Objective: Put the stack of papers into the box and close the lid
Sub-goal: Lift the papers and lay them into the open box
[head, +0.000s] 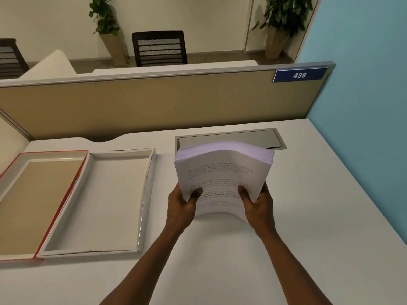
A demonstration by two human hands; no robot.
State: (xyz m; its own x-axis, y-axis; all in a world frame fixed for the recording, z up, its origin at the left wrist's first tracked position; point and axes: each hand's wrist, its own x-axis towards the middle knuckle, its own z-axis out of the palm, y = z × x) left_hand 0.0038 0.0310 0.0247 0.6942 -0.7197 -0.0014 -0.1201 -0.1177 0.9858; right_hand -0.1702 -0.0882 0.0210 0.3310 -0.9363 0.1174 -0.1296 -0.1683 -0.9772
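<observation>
Left hand (184, 204) and right hand (256, 202) both grip near end of paper stack (222, 170), lifted above bench (308, 216). Open box tray (145, 194) lies left of stack, nearer left hand, long axes roughly parallel; lid (13, 257) flipped open beyond.

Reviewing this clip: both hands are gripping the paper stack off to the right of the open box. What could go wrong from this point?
1. The stack of papers bows upward, pinched only at its near edge by the left hand and right hand; sheets could fan out or slip.
2. The box looks only slightly larger than the sheets, so a corner may catch its wall.
3. The lid lies open flat; protruding sheets might block closing.
</observation>
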